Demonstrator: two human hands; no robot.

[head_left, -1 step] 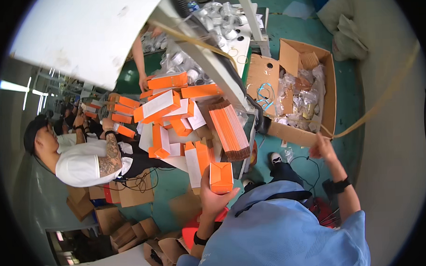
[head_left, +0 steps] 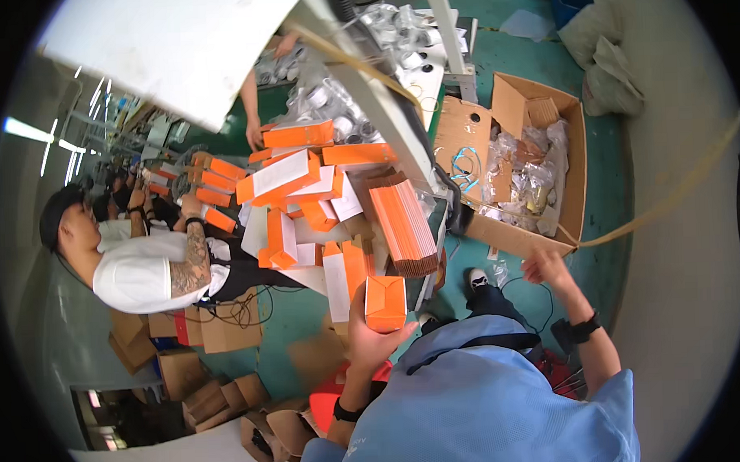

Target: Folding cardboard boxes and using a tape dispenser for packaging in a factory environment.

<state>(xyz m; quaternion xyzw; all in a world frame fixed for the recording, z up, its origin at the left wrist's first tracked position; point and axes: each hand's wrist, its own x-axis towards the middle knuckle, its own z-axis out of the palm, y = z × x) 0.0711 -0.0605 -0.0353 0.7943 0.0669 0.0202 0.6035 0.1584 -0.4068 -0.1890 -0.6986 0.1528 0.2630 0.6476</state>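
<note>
My left hand (head_left: 372, 342) is closed around an orange box (head_left: 385, 302) with white sides, held upright at the near end of the work table. Its folded orange end faces up. Out to the right, my right hand (head_left: 547, 270) hangs in the air near the big carton, its fingers loosely bent and apart, with nothing visible in them. Just beyond the held box lies a stack of flat folded orange cartons (head_left: 402, 228). Several formed orange-and-white boxes (head_left: 280, 179) are piled to the left of the stack, and one stands (head_left: 337, 279) beside the held box.
A large open carton (head_left: 578, 175) holding clear plastic bags stands on the floor at right. A grey post (head_left: 386, 120) rises beside the table, and a tan strap (head_left: 670, 192) crosses the right side. A co-worker (head_left: 135, 264) sits at left. Another person's hand (head_left: 254, 133) reaches in at the far side.
My right hand has moved slightly left and down, and its raised finger has bent. My left hand keeps hold of the orange box. The view has shifted slightly.
</note>
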